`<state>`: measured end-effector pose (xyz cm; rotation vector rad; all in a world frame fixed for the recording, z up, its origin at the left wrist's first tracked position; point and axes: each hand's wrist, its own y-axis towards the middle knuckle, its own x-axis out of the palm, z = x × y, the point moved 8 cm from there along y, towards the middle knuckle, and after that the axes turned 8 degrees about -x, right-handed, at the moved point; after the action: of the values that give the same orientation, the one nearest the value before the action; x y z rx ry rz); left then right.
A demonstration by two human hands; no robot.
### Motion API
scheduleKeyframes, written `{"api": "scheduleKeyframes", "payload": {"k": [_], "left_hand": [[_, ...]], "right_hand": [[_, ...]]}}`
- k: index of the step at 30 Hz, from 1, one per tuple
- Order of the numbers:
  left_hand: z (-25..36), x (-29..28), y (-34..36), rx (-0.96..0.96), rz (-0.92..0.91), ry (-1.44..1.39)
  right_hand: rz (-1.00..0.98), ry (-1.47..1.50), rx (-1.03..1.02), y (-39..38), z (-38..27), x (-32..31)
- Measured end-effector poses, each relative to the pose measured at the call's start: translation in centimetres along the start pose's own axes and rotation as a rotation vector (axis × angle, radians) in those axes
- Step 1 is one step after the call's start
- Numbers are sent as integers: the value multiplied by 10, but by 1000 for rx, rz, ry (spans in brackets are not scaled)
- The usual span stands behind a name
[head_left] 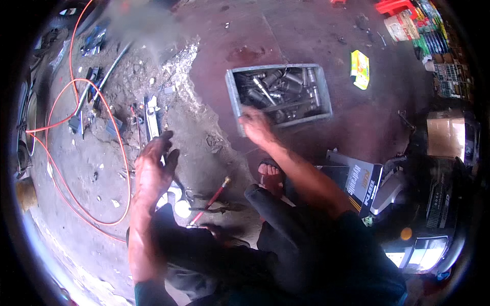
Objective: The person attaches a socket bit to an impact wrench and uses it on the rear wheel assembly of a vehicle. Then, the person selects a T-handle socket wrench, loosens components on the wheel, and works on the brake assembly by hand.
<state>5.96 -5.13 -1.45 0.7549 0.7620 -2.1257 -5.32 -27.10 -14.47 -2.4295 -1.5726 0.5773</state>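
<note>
Tray (pixel 234 97) of sockets (pixel 293 84), my right hand (pixel 253 126) at its left side; whether those fingers grip I cannot tell; my left hand (pixel 157 162) over floor (pixel 199 127), fingers parted

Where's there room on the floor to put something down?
There's bare reddish floor between the grey bin and the yellow packet, and more between that packet and the grey box. It's crowded inside the bin, full of metal parts, with the right hand at its edge, and around the left hand, near the orange hose.
</note>
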Motion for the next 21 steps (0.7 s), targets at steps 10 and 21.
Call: {"api": "scheduleKeyframes", "payload": {"k": [10,21], "left_hand": [[15,34,-2,187,-211,250],[1,14,-15,126,-151,233]], "right_hand": [[-35,-1073,-411,-28,2,-53],[-284,-1229,-533,-26,-13,-45]]}}
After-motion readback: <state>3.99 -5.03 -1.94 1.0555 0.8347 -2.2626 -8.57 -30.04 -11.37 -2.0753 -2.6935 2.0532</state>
